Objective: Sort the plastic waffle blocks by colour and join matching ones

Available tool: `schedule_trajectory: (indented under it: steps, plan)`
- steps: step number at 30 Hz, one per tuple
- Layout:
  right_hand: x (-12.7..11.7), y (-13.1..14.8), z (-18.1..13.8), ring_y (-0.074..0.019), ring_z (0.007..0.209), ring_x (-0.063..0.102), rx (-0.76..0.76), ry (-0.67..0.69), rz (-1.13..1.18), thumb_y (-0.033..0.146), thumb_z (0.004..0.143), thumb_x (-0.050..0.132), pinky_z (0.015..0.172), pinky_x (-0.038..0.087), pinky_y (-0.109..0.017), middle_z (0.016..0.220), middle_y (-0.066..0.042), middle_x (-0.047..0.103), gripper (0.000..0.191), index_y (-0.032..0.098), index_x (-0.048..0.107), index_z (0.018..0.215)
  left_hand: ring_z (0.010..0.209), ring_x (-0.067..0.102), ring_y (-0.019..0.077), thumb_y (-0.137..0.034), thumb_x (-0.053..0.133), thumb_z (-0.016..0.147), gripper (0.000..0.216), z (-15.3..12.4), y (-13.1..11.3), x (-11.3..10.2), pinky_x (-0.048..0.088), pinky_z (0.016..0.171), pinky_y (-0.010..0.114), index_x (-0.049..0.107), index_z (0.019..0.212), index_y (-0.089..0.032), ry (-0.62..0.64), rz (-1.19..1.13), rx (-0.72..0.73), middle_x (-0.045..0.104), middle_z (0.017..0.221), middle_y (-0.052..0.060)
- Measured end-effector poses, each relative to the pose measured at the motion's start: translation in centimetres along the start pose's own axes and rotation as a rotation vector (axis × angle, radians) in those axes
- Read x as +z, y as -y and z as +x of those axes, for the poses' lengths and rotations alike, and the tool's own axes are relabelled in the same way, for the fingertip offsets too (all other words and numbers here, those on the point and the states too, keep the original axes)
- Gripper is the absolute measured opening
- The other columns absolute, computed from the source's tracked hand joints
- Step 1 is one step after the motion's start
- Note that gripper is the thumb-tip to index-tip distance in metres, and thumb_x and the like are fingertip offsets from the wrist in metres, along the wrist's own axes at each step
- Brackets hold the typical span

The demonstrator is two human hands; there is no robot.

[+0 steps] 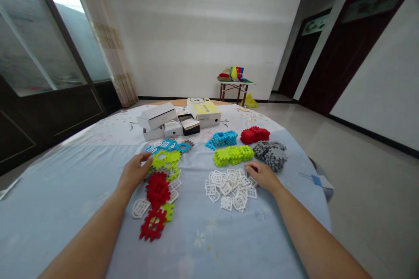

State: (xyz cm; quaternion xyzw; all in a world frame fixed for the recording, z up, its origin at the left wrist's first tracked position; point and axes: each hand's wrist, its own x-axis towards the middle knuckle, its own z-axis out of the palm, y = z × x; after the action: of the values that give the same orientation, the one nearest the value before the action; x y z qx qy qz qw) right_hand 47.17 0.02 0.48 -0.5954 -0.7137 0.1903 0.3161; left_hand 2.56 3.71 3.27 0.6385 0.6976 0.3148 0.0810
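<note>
My left hand is beside a loose row of interlocking plastic pieces on the left, its thumb and forefinger apart at the edge of the lime green pieces. Blue pieces lie beyond them, and red pieces with some white ones lie nearer me. My right hand has its fingertips together at the upper right edge of a spread heap of white grid-like pieces; whatever is between them is hidden. Just past it are a grey pile and a lime green stack.
A blue stack and a red stack stand farther back. White boxes, an open black box and a yellow-and-white box are at the far side of the cloth-covered round table. A small table stands by the wall.
</note>
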Motion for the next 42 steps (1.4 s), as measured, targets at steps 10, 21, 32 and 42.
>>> schedule_trajectory:
  steps: [10,21,32,42]
  plan:
    - [0.4,-0.4,-0.1,-0.0200,0.079,0.061,0.038,-0.043,-0.059,0.038,0.077,0.041,0.072,0.045,-0.030,0.083,-0.005,0.069,0.035,0.018,0.067,0.088,0.097,0.058,0.0223,-0.061,0.048,0.067,0.062,-0.9,0.7,-0.3,0.046,0.083,0.031,0.058,0.108,-0.016,0.155,-0.080,0.125,0.064,0.106,0.008]
    - [0.3,-0.4,0.0,-0.0214,0.078,0.061,0.043,-0.031,-0.046,0.039,0.076,0.043,0.071,0.046,-0.031,0.083,-0.005,0.069,0.034,0.018,0.067,0.088,0.122,0.038,0.0278,-0.062,0.058,0.057,0.075,-2.0,0.1,-1.2,0.028,0.102,0.041,0.052,0.120,-0.023,0.412,0.007,0.255,0.044,0.132,0.011]
    - [0.1,-0.1,0.1,-0.0192,0.074,0.060,0.033,-0.008,-0.035,0.037,0.077,0.042,0.068,0.044,-0.030,0.079,-0.005,0.068,0.033,0.016,0.067,0.087,0.094,0.057,0.0254,-0.060,0.060,0.052,0.042,-1.2,-0.8,-2.4,0.043,0.084,0.036,0.069,0.077,-0.027,0.367,-0.009,0.271,0.066,0.093,0.005]
    - [0.2,-0.5,0.2,-0.0205,0.079,0.061,0.039,0.014,-0.003,0.039,0.077,0.043,0.073,0.046,-0.032,0.085,-0.005,0.068,0.034,0.018,0.067,0.089,0.068,0.058,0.0173,-0.055,0.054,0.064,0.038,-2.0,-2.9,-2.4,0.045,0.062,0.028,0.063,0.076,-0.020,0.248,-0.148,0.128,0.065,0.072,0.002]
